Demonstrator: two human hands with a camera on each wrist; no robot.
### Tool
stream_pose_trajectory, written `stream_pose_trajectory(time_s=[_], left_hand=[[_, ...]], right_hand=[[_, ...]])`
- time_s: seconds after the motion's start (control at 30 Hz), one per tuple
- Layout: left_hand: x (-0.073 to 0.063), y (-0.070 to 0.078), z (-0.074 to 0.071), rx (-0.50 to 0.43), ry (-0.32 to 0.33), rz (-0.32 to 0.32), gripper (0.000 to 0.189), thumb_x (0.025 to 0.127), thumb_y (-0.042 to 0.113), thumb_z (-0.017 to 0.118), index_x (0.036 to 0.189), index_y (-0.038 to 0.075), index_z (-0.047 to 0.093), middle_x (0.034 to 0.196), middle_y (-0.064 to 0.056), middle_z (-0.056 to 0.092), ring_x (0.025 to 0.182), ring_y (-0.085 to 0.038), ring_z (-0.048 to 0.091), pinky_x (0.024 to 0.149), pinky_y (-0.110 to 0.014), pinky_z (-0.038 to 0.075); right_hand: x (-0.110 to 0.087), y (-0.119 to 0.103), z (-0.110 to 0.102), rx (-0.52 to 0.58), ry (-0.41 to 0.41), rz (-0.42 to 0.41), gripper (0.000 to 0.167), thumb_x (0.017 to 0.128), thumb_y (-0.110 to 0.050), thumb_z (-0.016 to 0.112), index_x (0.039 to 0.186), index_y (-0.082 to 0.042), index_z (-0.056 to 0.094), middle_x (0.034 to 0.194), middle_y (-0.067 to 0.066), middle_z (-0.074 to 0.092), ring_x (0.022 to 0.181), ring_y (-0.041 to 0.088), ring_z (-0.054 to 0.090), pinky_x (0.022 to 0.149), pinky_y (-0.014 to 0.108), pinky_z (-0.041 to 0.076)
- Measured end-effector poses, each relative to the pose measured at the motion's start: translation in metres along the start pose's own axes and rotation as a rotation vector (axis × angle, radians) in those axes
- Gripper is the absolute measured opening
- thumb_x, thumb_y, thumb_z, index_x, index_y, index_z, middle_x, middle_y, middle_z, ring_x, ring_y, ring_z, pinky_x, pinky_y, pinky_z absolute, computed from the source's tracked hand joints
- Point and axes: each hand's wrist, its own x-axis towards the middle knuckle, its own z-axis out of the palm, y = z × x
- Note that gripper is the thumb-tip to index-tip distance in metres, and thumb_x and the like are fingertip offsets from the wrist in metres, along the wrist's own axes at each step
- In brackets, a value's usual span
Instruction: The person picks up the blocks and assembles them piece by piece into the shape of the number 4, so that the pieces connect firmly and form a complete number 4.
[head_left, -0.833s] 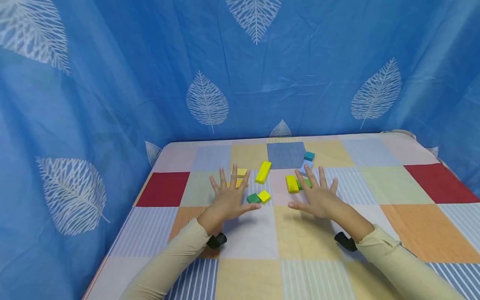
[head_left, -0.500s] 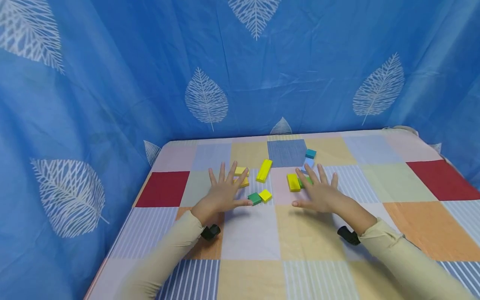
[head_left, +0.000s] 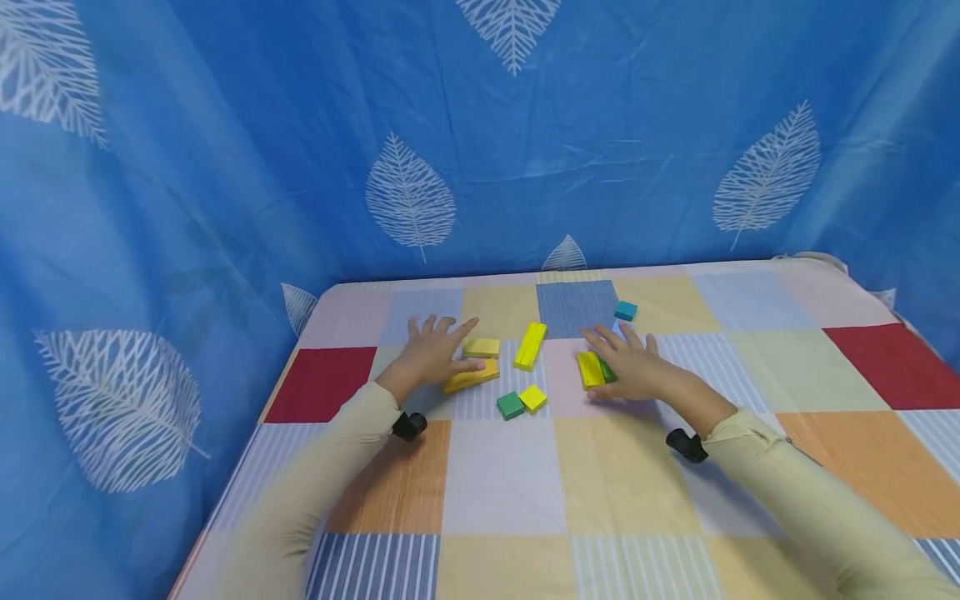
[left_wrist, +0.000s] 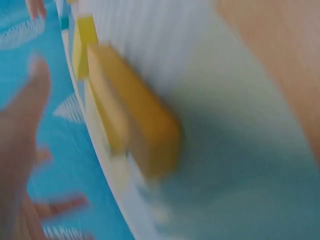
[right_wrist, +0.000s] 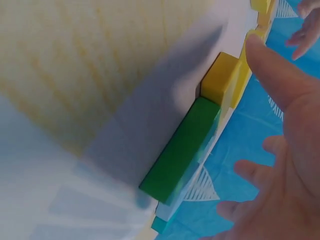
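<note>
My left hand, fingers spread and slightly bent, is over the left side of the blocks. Its thumb comes near an orange-yellow block; contact cannot be told. Just behind lies a pale yellow block. In the left wrist view, the orange-yellow block looks blurred. My right hand hovers by a yellow block and a green block, partly covering the green one. The right wrist view has this green block end to end with the yellow block, nothing in the hand.
Between the hands lie a long yellow block, a small green block and a small yellow block. A teal block lies farther back. Patchwork cloth covers the table; a blue curtain hangs behind and beside it.
Both hands have moved forward and lower toward the blocks, and their fingers have bent somewhat from a flat spread. The left hand has also shifted left, uncovering more of the orange-yellow block.
</note>
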Motion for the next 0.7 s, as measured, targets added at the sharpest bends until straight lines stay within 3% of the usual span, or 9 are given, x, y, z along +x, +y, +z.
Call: stream_pose_trajectory(time_s=[0.13,0.3,0.5,0.7], left_hand=[[0.01,0.015,0.005,-0.043,0.01,-0.175,0.089,0.076,0.073,0.045,0.145,0.022,0.023,0.133,-0.019,0.045,0.118,-0.043,0.043,0.099,-0.068,0.019],[0.02,0.031,0.008,-0.056,0.01,-0.294,0.088,0.075,0.074,0.044,0.136,0.011,0.041,0.126,-0.019,0.051,0.114,-0.041,0.045,0.097,-0.065,0.025],[0.028,0.041,0.006,0.008,0.009,-0.334,0.08,0.074,0.074,0.046,0.118,0.009,0.057,0.119,-0.015,0.058,0.118,-0.04,0.043,0.097,-0.068,0.023],[0.037,0.046,0.006,0.09,0.023,-0.343,0.066,0.077,0.067,0.051,0.109,0.01,0.064,0.115,-0.013,0.061,0.117,-0.039,0.044,0.096,-0.069,0.023]], right_hand=[[0.006,-0.001,0.002,0.009,-0.016,0.006,0.097,0.078,-0.047,0.066,0.147,-0.015,0.008,0.151,0.02,0.01,0.133,0.052,0.0,0.095,0.074,0.001],[0.01,0.0,0.002,0.026,-0.024,0.012,0.097,0.077,-0.042,0.069,0.147,-0.015,0.007,0.15,0.02,0.012,0.133,0.053,0.0,0.095,0.074,0.001],[0.014,0.004,0.002,0.055,-0.049,0.031,0.097,0.077,-0.04,0.07,0.147,-0.017,0.008,0.148,0.019,0.024,0.133,0.053,0.007,0.097,0.073,0.001],[0.017,0.005,0.004,0.06,-0.047,0.014,0.086,0.078,-0.034,0.07,0.146,-0.016,0.02,0.14,0.018,0.04,0.131,0.05,0.018,0.098,0.072,0.002]])
